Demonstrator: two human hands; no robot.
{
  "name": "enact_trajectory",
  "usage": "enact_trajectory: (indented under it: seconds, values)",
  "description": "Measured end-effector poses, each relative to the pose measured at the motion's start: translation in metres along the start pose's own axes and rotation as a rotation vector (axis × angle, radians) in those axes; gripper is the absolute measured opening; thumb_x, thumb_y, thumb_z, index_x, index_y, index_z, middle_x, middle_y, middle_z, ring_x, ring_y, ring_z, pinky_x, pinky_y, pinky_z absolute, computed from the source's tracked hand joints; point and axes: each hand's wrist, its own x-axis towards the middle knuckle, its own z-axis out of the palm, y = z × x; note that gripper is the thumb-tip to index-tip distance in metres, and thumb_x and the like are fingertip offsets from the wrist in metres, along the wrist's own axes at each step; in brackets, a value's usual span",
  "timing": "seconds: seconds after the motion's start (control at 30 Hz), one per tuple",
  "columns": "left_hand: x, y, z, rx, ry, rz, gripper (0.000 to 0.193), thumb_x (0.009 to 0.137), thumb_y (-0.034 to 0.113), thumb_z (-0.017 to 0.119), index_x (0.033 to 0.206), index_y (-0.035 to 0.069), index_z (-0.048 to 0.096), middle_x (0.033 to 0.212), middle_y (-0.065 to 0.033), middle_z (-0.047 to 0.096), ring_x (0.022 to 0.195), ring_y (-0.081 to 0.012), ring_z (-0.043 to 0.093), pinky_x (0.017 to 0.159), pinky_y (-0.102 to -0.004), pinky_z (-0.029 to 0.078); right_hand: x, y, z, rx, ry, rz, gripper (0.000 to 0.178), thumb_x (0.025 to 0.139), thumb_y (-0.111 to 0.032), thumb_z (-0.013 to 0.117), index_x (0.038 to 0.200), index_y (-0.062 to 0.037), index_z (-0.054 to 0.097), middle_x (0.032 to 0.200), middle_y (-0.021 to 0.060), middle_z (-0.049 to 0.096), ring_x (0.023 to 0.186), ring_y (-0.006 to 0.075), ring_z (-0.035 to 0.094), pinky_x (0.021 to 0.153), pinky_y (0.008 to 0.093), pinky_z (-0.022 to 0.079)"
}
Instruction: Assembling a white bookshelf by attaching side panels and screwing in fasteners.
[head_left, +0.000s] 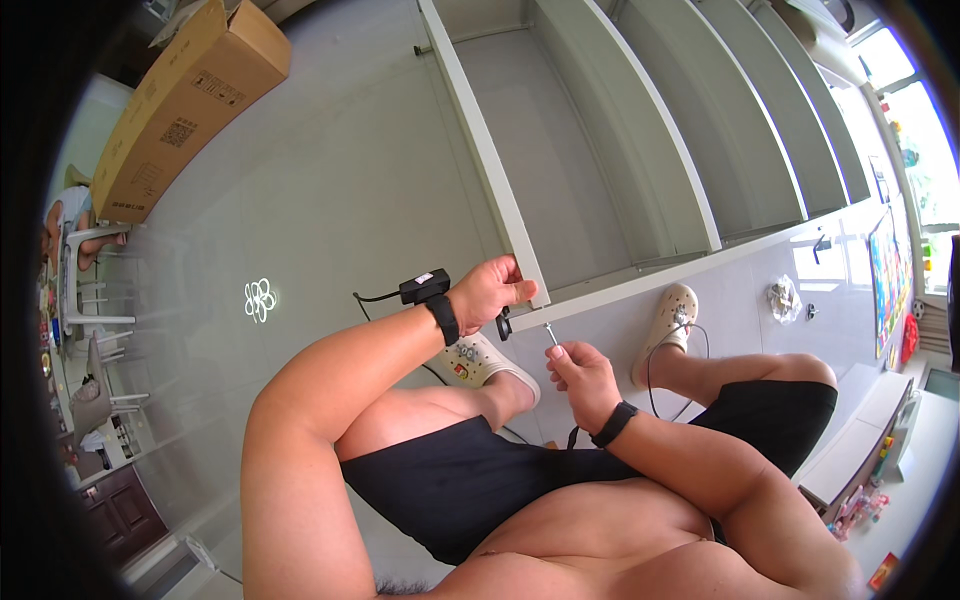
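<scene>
My left hand (487,296) is closed around the near left corner of a light grey metal shelf unit (500,190), which lies on the floor. Its thumb rests on the frame edge. A black round foot or caster (503,323) sticks out just under that hand. In my right hand (585,380) a thin metal shaft (551,335) is pinched between thumb and fingers. The shaft points up at the same corner, its tip close to the frame; whether it touches cannot be made out. Any handle is hidden in the palm, so its kind is unclear.
A black box with a cable (425,287) sits by my left wrist. My clogs (668,325) stand near the frame's near side. Right of them lie a crumpled plastic bag (783,300) and a black L-shaped piece (821,248). A long cardboard box (185,110) stands far left; a person sits beyond it.
</scene>
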Motion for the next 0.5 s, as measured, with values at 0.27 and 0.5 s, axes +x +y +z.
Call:
enact_trajectory:
  seconds: [0.27,0.5]
  values:
    - [0.001,0.0,-0.002,-0.004,-0.038,0.001,0.019,0.095,0.018,0.073,0.106,0.007,0.063,0.098,0.0017,0.066,0.09,-0.0083,0.06,0.086,-0.0273,0.05,-0.009,-0.012,0.003,0.334,-0.168,0.192,0.017,0.102,-0.021,0.06,0.106,-0.0057,0.053,0.068,-0.0007,0.047,0.053,0.0095,0.04,0.048,0.0266,0.033]
    - [0.0,-0.001,-0.001,-0.001,-0.038,0.016,0.017,0.095,0.017,0.072,0.106,0.007,0.063,0.099,0.0016,0.067,0.091,-0.0086,0.061,0.088,-0.0284,0.05,-0.001,0.004,0.003,0.1,0.008,-0.03,0.018,0.1,-0.019,0.063,0.097,-0.0031,0.056,0.068,-0.0004,0.05,0.057,0.009,0.045,0.053,0.0253,0.038]
